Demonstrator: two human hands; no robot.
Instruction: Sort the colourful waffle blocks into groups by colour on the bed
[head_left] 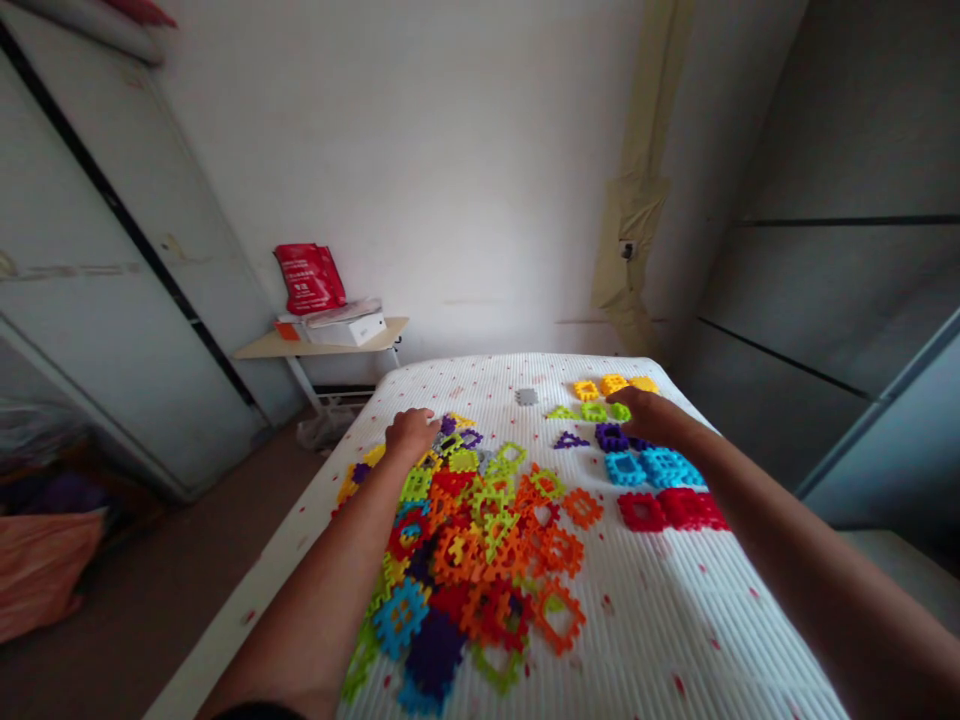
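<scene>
My left hand [411, 436] is at the far left edge of a mixed pile of interlocking plastic pieces [480, 560], its fingers curled beside small purple pieces [448, 426]. What it holds, if anything, is hidden. My right hand [637, 408] reaches over the sorted pieces on the right, its fingers closed at a small lime-green interlocking piece [620, 411]. Next to it lie another green square [593, 412] and a green triangle [560, 412]. Yellow pieces [586, 390] form the row behind; purple [611, 437], blue [625, 468] and red [641, 511] rows lie nearer me.
A single grey piece [526, 397] lies apart near the back of the bed-like surface [637, 620], which has a white ribbed, red-dotted cover. Beyond its left side, a small table [330, 346] bears a white box [356, 328] and a red bag [311, 279]. A wall stands behind.
</scene>
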